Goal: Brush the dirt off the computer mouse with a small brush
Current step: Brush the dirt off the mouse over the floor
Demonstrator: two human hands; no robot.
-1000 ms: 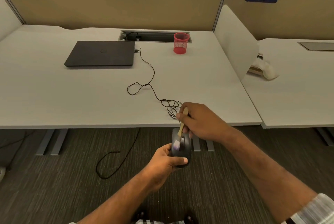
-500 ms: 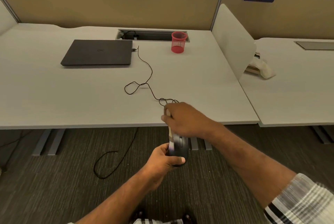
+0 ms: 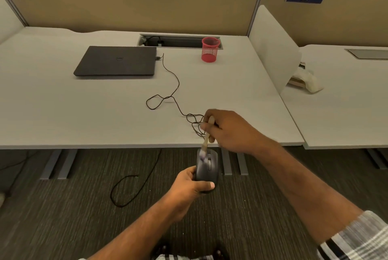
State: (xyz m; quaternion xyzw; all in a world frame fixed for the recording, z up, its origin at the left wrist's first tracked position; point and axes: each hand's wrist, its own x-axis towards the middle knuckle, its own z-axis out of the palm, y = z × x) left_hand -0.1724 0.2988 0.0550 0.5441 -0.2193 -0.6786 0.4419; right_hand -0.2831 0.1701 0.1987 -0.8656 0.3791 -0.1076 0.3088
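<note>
A person's left hand (image 3: 190,184) is gripping a black computer mouse (image 3: 206,168) out over the carpeted floor (image 3: 63,217), just in front of the desk edge, fingers curled beneath the shell and the thumb lying across its near end. Holding it clear of the desk is probably meant to let loosened dirt drop to the floor rather than onto the work surface, and to leave the buttons and wheel facing up toward the brush.

Just beyond, the right hand (image 3: 228,129) is pinching the pale wooden handle of a small brush (image 3: 206,139), fingers bunched around its upper part, and angling it down so the blurred bristles are meeting the mouse's far left corner beside the scroll wheel. The steep angle likely helps the tips work into the seam there. The job appears to be under way, with how much dirt is left too small to tell.

Behind the hands, the mouse's thin black cable (image 3: 168,94) is lying in loose loops across the grey desk (image 3: 63,113) and running up to a closed dark laptop (image 3: 116,61), the slack letting the mouse be lifted freely. A red mesh pen cup (image 3: 210,50) is standing further back near the cable slot, with tan partition panels (image 3: 147,6) rising behind.
</note>
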